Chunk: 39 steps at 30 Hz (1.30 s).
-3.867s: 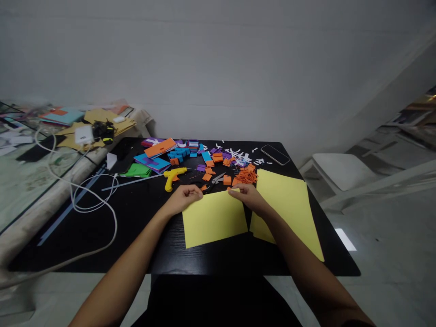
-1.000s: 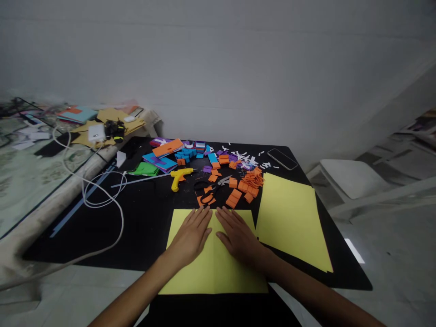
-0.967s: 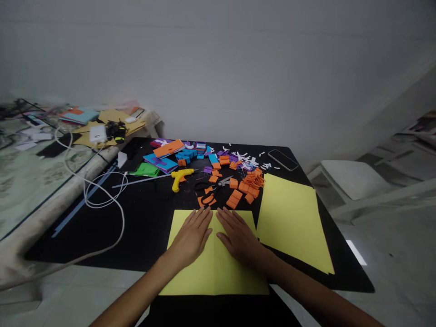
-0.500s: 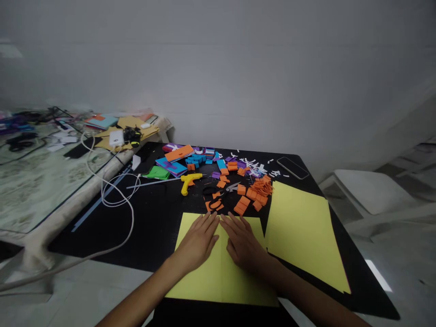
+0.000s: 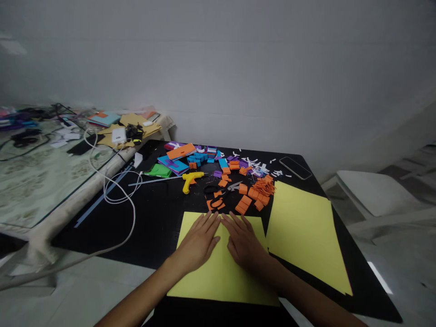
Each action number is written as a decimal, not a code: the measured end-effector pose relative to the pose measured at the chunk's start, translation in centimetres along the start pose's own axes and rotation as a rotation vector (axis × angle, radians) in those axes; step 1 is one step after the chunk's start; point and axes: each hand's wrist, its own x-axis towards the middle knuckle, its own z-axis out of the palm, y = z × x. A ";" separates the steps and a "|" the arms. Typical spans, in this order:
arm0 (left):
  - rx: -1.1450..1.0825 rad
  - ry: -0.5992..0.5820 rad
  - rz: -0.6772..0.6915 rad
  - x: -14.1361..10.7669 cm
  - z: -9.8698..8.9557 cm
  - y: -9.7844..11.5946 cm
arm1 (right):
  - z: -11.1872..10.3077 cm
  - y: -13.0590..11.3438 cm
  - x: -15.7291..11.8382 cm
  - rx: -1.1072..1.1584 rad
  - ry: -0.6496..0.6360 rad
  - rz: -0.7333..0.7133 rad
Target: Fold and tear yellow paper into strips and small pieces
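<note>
A yellow sheet of paper point(image 5: 221, 281) with a faint crease down its middle lies on the black table before me. My left hand point(image 5: 200, 243) rests flat on its left half, fingers stretched toward the far edge. On the right half lies my right hand point(image 5: 241, 240), also flat, its fingertips close to those of the left near the crease. Just beyond the sheet are black-handled scissors point(image 5: 225, 193), partly over orange paper pieces point(image 5: 243, 204). A yellow glue gun point(image 5: 190, 180) lies further left. Right of the sheet is a stack of yellow paper point(image 5: 306, 236).
Purple, blue and white paper scraps point(image 5: 257, 167) spread across the back of the black table point(image 5: 153, 227). A phone point(image 5: 295, 168) lies at its far right. A white cable point(image 5: 132, 218) loops over the left side. A white chair point(image 5: 371, 190) stands at the right.
Both hands stay flat on the yellow sheet in nearly the same place. The whole view has shifted slightly; nothing on the table has visibly moved.
</note>
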 end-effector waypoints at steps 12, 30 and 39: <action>-0.002 0.037 0.000 -0.2 0.5 -0.2 | -0.2 -0.3 0.0 -0.042 -0.035 0.023; -0.001 0.029 -0.019 -0.1 0.5 0.2 | -0.5 -1.1 0.1 -0.060 -0.071 0.075; 0.012 0.012 -0.022 0.0 0.4 0.3 | -0.4 -1.2 0.0 -0.054 -0.061 0.094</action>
